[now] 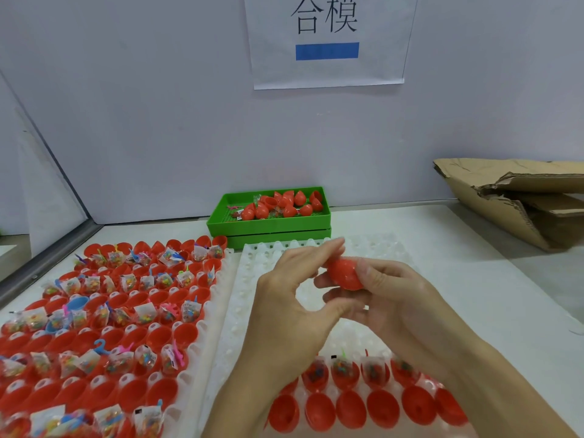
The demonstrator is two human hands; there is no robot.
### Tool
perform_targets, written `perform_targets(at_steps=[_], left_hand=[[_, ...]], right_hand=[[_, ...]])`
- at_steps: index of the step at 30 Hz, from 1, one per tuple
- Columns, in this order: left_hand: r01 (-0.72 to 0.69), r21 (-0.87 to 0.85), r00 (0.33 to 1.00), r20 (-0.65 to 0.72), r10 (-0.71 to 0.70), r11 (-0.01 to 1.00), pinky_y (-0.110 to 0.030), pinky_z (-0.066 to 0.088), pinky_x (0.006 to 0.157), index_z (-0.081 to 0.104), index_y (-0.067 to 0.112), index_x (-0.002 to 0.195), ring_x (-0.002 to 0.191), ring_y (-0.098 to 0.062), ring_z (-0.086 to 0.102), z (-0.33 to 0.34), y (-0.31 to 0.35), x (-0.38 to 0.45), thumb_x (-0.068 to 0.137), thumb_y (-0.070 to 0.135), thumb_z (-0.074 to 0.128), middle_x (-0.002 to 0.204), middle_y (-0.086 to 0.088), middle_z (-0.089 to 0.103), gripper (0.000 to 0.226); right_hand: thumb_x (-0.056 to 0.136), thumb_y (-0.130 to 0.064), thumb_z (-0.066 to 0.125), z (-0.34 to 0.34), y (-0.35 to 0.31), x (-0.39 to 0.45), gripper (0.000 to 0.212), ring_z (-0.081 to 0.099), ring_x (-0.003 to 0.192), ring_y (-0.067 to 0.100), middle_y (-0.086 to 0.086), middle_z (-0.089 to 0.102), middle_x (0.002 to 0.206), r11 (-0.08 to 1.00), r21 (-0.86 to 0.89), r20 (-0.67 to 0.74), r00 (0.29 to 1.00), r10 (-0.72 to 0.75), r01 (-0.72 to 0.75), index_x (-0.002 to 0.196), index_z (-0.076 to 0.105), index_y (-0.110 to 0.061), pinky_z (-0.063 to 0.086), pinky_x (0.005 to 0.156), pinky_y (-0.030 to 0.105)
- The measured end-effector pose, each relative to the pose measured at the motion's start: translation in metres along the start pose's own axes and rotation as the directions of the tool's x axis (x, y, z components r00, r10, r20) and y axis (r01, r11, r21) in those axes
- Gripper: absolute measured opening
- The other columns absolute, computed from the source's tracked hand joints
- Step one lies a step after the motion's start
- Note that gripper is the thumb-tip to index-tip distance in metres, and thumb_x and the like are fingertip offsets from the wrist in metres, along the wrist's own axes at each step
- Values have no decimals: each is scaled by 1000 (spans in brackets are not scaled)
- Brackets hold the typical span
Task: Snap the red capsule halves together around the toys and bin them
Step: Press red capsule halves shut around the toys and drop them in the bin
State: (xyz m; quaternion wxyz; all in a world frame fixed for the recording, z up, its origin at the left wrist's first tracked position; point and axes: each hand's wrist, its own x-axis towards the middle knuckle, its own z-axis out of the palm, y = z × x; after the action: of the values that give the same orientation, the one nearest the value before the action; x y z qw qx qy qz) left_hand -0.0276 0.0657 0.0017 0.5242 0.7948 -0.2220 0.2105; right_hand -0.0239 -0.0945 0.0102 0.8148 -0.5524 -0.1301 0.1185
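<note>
Both hands meet mid-air: red capsule (346, 274) is gripped by curled right hand (388, 298); left hand (294, 289) fingertips touch its far side. Closing step judged in hand. Next, capsule to be carried to green bin (268, 224) beyond hands.

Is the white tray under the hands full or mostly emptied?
Mostly emptied. The white tray shows bare sockets across its far part; red capsule halves fill only its nearest rows.

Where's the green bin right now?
Head view, centre back: the green bin sits against the wall, just behind the white tray, left of the cardboard.
</note>
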Motion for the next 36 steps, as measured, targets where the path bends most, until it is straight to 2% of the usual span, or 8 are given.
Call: perform_targets(at_steps=[2,6,12,19,23,27,31,36], left_hand=[[48,-56,998,36,-46,997,-23,47,100,63,39,125,125,-3,53,-2,2,1,72,37,79,124,19,63,55],[116,-200,990,98,-98,973,-37,53,98,70,28,113,125,-10,55,-4,4,3,82,26,71,125,12,64,31],[134,-303,991,52,-124,943,-34,57,90,70,26,103,116,-12,63,-4,5,5,77,16,74,116,10,70,28],[121,-256,991,-17,-130,959,-32,57,86,69,31,98,103,-13,67,-5,5,5,73,18,80,100,10,73,30],[104,-250,993,-36,-117,963,-31,57,83,71,31,94,98,-15,68,-5,6,5,69,18,84,96,9,73,31],[80,-332,994,-41,-99,940,-23,57,80,72,24,93,94,-17,71,-5,10,6,67,19,84,94,4,74,29],[108,-355,983,-105,-154,929,-19,56,77,73,20,89,85,-13,72,-1,10,6,67,-3,83,87,5,75,33],[98,-318,962,-214,-172,943,-16,56,69,74,23,76,72,-9,72,5,12,2,67,-13,80,75,4,74,38]], right_hand=[[85,-32,59,-2,-2,-1,41,69,95,26,20,71,110,1000,13,25,1000,0,-1,113,74,-7,56,81,32],[87,-29,57,-2,-6,-3,42,66,104,31,25,68,117,999,27,85,996,15,-17,119,70,-4,56,82,34],[80,-31,72,2,-4,-1,44,72,97,32,23,70,116,998,61,-8,1000,18,-17,117,71,-8,58,76,29],[72,-46,70,4,-5,-1,48,73,83,25,15,74,95,1000,-15,-59,998,-5,4,104,76,-11,57,70,26],[74,-36,83,3,-2,0,37,74,81,26,17,75,95,995,-88,-134,989,-65,53,101,76,-11,57,71,26],[68,-43,73,4,1,0,36,74,79,24,14,76,90,980,-150,-206,966,-158,129,93,79,-18,57,71,26],[66,-48,70,9,6,0,34,74,76,24,11,76,85,957,-212,-257,934,-248,196,85,79,-20,58,68,23],[65,-51,68,17,16,1,34,74,76,23,9,75,81,937,-245,-295,902,-317,249,81,77,-22,60,70,26]])
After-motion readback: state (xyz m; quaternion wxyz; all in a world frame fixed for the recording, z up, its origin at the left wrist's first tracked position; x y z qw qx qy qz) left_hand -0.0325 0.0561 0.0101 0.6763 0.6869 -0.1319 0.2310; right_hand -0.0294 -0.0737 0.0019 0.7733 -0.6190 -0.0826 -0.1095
